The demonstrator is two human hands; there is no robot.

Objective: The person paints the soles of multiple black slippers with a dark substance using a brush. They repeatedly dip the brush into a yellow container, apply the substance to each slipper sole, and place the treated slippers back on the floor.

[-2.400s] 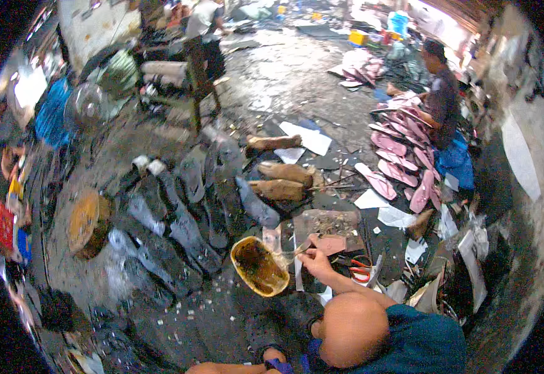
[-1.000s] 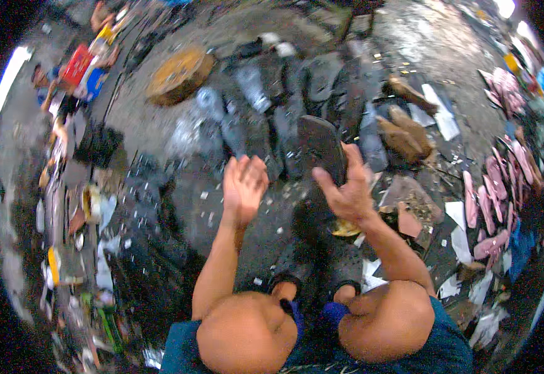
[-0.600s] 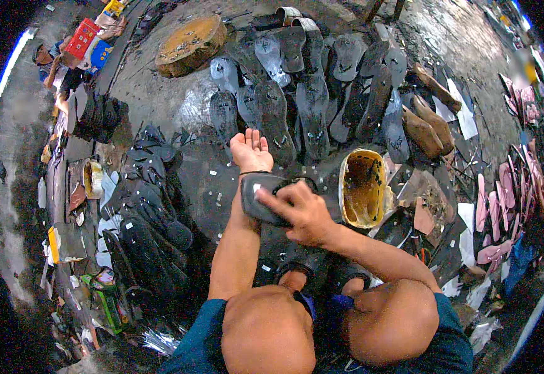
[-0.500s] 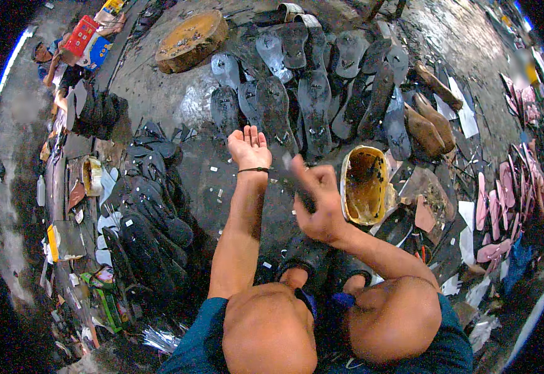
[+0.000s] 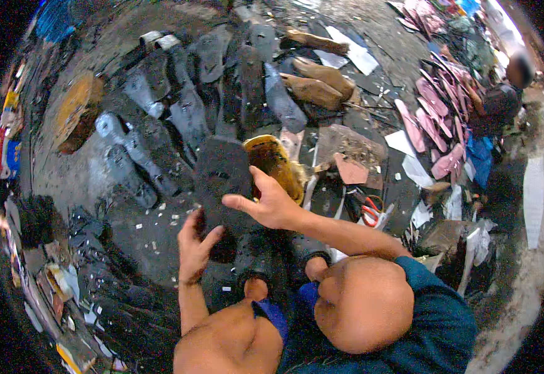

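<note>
A flat black shoe sole (image 5: 221, 165) is upright in front of me, toe end pointing away. My right hand (image 5: 269, 201) grips its right edge, thumb across the face and fingers toward the back. At its lower left, my left hand (image 5: 196, 248) is curled about the heel end, thumb apart from the fingers; blur and shadow partly hide this contact. Just behind the sole, to the right, is a yellowish container (image 5: 264, 139) with a stained inside, partly covered by the sole and my right hand.
Several dark soles (image 5: 188, 112) lie on the ground ahead. Brown wooden shoe lasts (image 5: 315, 90) lie beyond the container. Orange-handled scissors (image 5: 372, 209) are at right, pink soles (image 5: 431, 124) and a person (image 5: 502, 103) farther right. A round wood block (image 5: 79, 112) stands left.
My view has swung right. My left hand, open and palm up before, now curls at the sole's heel end. The dark, blurred thing in my right hand now shows clearly as a sole.
</note>
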